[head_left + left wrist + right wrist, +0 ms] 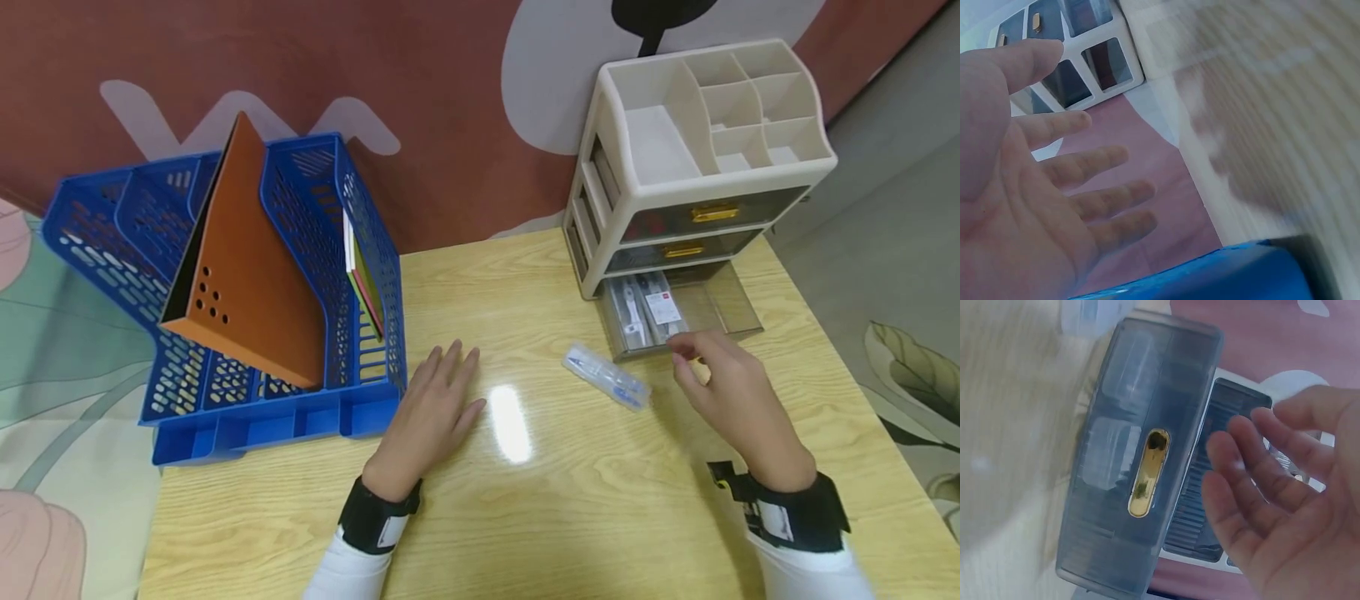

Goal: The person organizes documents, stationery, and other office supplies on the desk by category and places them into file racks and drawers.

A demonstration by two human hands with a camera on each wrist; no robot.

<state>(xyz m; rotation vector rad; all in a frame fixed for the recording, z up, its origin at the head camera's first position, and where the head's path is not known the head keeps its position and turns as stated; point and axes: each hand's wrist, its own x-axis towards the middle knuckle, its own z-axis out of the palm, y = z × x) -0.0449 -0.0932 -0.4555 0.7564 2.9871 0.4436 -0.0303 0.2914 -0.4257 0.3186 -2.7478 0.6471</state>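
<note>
My right hand (723,392) hovers at the front edge of the pulled-out bottom drawer (731,298), its fingers loosely bent with nothing between them. In the right wrist view the fingers are apart from the drawer front (1119,550) and its gold handle (1149,478). Clear packs (647,310), one with a white label, lie in the drawer's left half. A transparent packet (606,375) with blue parts inside lies on the table, left of the right hand. My left hand (427,417), fingers extended, is over the table beside the blue file rack (277,415).
A cream drawer unit (596,200) stands at the back right, with two upper drawers shut and divided compartments on top. The rack holds an orange folder (247,275) and thin booklets (363,287). A red-brown patterned backdrop (450,192) rises behind the wooden table (540,517).
</note>
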